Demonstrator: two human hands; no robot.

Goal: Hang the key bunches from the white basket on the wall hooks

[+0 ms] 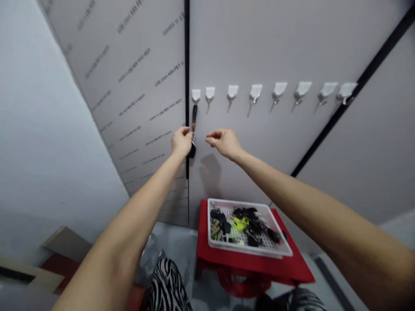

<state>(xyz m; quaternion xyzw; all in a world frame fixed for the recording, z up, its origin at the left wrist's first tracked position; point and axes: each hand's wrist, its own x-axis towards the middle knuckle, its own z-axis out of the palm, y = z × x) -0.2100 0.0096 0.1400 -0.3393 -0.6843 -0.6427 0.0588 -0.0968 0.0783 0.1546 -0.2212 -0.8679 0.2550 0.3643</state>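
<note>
A row of several white adhesive hooks (255, 92) runs across the grey wall panel. A dark key set with a strap (193, 120) hangs from the leftmost hook (196, 95). My left hand (182, 141) is closed on the lower end of that key set. My right hand (224, 141) hovers just to the right of it, fingers curled in a loose pinch with nothing visible in them. Below, a white perforated tray (283, 246) holds several dark keys and fobs and a yellow-green one (240, 223).
The tray sits on a red plastic stool (293, 266) against the wall. A black vertical seam (187, 65) divides the panels beside the leftmost hook. Boards (66, 243) lie on the floor at the lower left. Zebra-patterned fabric (168, 283) covers my legs.
</note>
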